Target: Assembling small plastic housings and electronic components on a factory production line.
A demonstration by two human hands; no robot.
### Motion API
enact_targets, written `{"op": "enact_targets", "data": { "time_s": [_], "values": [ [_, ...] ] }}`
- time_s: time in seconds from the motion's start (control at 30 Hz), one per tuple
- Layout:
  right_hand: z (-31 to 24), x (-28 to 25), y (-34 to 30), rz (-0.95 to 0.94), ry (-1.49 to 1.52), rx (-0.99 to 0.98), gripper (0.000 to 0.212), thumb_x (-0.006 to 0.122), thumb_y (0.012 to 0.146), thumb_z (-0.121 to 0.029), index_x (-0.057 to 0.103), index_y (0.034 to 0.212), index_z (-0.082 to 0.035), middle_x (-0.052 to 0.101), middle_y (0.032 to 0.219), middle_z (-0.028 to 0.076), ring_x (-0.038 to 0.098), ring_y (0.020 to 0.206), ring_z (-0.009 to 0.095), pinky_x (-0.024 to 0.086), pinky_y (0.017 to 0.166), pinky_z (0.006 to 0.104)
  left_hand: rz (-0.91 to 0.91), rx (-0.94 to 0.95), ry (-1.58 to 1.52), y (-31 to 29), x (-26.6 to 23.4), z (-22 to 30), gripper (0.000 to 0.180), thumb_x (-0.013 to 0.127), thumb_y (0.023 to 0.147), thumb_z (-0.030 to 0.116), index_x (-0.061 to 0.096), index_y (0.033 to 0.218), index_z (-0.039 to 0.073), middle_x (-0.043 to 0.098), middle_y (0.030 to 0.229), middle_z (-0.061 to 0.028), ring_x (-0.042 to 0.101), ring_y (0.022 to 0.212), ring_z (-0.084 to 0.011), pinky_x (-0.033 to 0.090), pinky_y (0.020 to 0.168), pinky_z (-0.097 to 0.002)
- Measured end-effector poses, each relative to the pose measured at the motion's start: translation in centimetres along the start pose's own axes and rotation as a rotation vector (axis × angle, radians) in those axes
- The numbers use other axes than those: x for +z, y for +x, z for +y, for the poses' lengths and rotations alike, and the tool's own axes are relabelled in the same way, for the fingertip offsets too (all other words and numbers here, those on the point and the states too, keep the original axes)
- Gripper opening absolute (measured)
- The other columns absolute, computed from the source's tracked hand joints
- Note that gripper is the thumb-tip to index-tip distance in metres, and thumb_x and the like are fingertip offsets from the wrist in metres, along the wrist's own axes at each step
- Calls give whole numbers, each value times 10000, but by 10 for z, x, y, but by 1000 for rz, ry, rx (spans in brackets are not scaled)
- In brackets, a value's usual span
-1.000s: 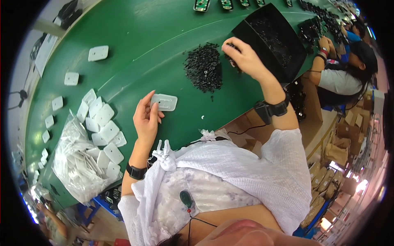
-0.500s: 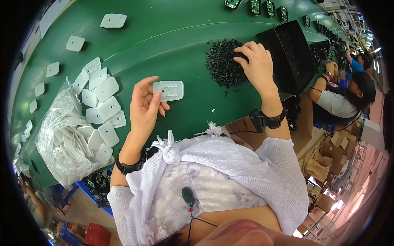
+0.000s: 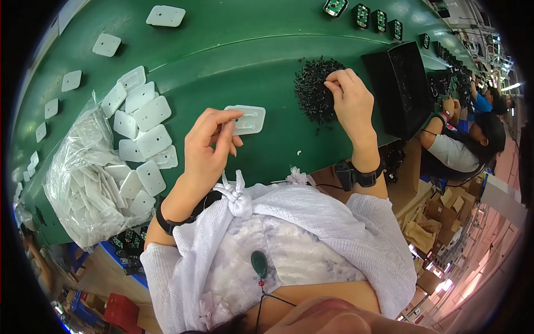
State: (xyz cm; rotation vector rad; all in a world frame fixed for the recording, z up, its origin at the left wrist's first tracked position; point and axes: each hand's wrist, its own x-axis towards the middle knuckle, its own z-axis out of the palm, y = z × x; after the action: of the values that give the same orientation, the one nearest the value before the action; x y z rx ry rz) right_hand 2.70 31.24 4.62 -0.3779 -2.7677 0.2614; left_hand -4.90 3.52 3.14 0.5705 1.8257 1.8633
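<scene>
My left hand (image 3: pixel 211 136) pinches a shallow white plastic cover (image 3: pixel 253 121) by its left end, a little above the green table. Raised details show on the cover's upper face. At the right edge of a heap of tiny black plastic parts (image 3: pixel 315 92), my right hand (image 3: pixel 354 103) has its thumb and forefinger pressed together. Whatever is between those fingertips is too small or too hidden to make out.
Loose white covers (image 3: pixel 153 113) spill from a clear plastic bag (image 3: pixel 83 195) on the left. A black bin (image 3: pixel 397 92) stands right of the heap. Black housings with green circuit boards (image 3: pixel 362 16) line the far side. A co-worker (image 3: pixel 461 142) sits at the right.
My right thumb and forefinger have come together at the heap. My left hand has shifted its grip, its fingers now reaching over the cover's end. The whole view has moved slightly.
</scene>
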Motion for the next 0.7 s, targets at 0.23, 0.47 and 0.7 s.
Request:
{"op": "enact_targets", "data": {
  "time_s": [0.23,0.47,0.7],
  "values": [
    [-22,2,2,15,136,-10,105,683,811,-55,588,850,-34,576,799,49,567,647,174,451,559,279,66,-3,46,3,-4,-8,178,497,928,-50,621,1049,-10,549,921,-73,613,650,-117,468,508,-213],
    [-43,6,9,38,314,51,106,699,795,-57,621,864,-35,573,825,45,540,631,162,446,560,267,75,52,49,5,-2,-11,163,502,927,-45,622,1030,-8,550,913,-74,614,645,-116,468,501,-214],
    [-45,17,-7,-80,183,-191,176,718,737,-79,645,895,-56,583,859,67,561,796,262,471,682,353,120,12,24,-1,-7,-20,174,495,932,-42,616,1051,-7,549,921,-76,615,651,-114,472,509,-208]
  ]
}}
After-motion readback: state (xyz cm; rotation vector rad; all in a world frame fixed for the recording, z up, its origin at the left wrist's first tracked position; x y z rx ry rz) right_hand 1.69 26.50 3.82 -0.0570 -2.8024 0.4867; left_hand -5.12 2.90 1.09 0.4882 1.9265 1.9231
